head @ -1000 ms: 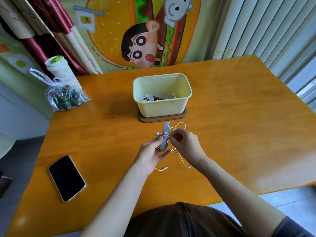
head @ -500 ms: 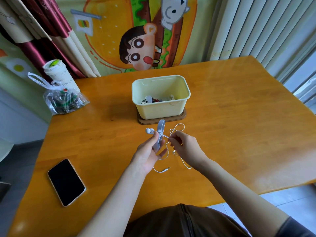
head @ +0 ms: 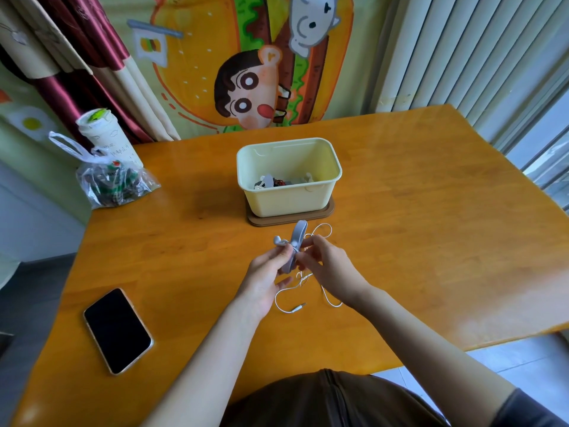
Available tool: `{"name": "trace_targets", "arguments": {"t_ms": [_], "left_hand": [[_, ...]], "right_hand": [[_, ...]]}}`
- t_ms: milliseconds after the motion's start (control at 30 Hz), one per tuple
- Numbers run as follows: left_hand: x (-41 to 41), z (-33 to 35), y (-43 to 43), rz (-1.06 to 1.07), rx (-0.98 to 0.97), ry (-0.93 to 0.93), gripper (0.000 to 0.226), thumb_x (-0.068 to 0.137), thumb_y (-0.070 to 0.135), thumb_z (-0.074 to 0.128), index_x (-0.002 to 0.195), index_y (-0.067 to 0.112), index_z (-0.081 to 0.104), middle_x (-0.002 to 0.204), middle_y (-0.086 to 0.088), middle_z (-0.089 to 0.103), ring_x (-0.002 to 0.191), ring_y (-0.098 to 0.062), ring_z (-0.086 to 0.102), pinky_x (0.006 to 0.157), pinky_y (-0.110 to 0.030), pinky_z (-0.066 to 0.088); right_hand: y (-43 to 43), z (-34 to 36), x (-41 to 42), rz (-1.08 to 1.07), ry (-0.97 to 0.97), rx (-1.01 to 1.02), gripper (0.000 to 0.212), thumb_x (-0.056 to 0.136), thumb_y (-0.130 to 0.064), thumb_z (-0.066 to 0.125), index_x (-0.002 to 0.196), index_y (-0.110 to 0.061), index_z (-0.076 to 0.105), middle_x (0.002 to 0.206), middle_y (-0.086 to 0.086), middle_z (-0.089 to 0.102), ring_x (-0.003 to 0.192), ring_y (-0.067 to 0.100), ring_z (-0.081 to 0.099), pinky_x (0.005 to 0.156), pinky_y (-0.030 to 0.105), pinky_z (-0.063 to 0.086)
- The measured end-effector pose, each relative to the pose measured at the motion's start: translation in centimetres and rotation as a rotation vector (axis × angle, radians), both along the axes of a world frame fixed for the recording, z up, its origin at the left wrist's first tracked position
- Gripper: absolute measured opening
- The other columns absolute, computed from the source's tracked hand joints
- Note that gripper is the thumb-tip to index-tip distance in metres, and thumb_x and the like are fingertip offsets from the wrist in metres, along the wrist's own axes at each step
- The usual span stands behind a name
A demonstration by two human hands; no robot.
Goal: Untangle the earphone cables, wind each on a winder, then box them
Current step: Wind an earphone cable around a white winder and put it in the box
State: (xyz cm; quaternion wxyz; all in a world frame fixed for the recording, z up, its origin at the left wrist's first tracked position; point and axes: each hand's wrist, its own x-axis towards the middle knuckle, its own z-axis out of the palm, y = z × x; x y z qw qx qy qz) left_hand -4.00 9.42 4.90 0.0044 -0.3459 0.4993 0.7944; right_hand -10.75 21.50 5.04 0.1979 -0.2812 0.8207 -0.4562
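A grey winder (head: pixel 296 245) stands nearly upright above the table's middle, held by my left hand (head: pixel 267 278) with the thumb against its side. White earbuds (head: pixel 279 241) stick out to the winder's left. My right hand (head: pixel 327 266) pinches the white earphone cable (head: pixel 323 232) right beside the winder. The rest of the cable loops over the table, and its plug (head: pixel 298 308) lies below my hands. Behind them a pale yellow box (head: pixel 289 200) on a brown lid holds several wound earphones.
A black phone (head: pixel 117 329) lies face up at the front left of the orange table (head: pixel 431 211). A clear plastic bag (head: pixel 114 183) and a white cup (head: pixel 104 135) stand at the back left corner. Curtains hang behind the table.
My hands have drawn closer together at the winder, with my right hand moved left to it. The loose cable loops have shifted a little, and the head camera has tilted slightly.
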Motion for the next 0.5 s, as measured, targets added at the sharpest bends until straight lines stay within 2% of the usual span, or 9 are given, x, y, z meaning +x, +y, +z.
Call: {"name": "trace_targets", "arguments": {"t_ms": [67, 200, 400, 500], "left_hand": [[0.11, 0.03, -0.01, -0.011, -0.015, 0.006, 0.013, 0.092, 0.022, 0.059, 0.099, 0.018, 0.069, 0.097, -0.003, 0.066, 0.092, -0.017, 0.059, 0.084, -0.036, 0.045], [0.28, -0.11, 0.01, 0.017, 0.02, 0.042, 0.017, 0.092, 0.023, 0.058, 0.102, 0.013, 0.067, 0.089, -0.003, 0.063, 0.084, -0.015, 0.057, 0.081, -0.036, 0.047], [0.18, -0.37, 0.35, 0.099, 0.158, 0.038, 0.016, 0.09, 0.023, 0.06, 0.099, 0.011, 0.067, 0.091, -0.005, 0.063, 0.085, -0.018, 0.054, 0.082, -0.037, 0.048], [0.07, -0.63, 0.22, 0.119, 0.183, 0.043, 0.024, 0.087, 0.023, 0.062, 0.107, 0.009, 0.062, 0.093, -0.006, 0.064, 0.085, -0.019, 0.055, 0.081, -0.037, 0.048]], "right_hand": [[-0.03, 0.05, -0.13, -0.039, 0.03, -0.006, 0.004, 0.094, -0.019, 0.056, 0.096, -0.019, 0.053, 0.074, -0.002, 0.064, 0.068, 0.009, 0.062, 0.066, 0.022, 0.05], [-0.12, 0.15, 0.04, -0.052, 0.037, -0.014, 0.001, 0.095, -0.016, 0.054, 0.095, -0.017, 0.053, 0.067, -0.009, 0.058, 0.054, -0.001, 0.056, 0.055, 0.013, 0.046], [-0.18, 0.31, -0.31, -0.061, 0.052, 0.004, 0.009, 0.095, -0.012, 0.051, 0.097, -0.013, 0.06, 0.067, -0.005, 0.059, 0.056, 0.005, 0.057, 0.057, 0.015, 0.047], [-0.3, 0.35, -0.52, -0.072, 0.055, 0.007, 0.011, 0.094, -0.01, 0.052, 0.091, -0.014, 0.062, 0.068, -0.004, 0.061, 0.055, 0.003, 0.057, 0.058, 0.017, 0.048]]}}
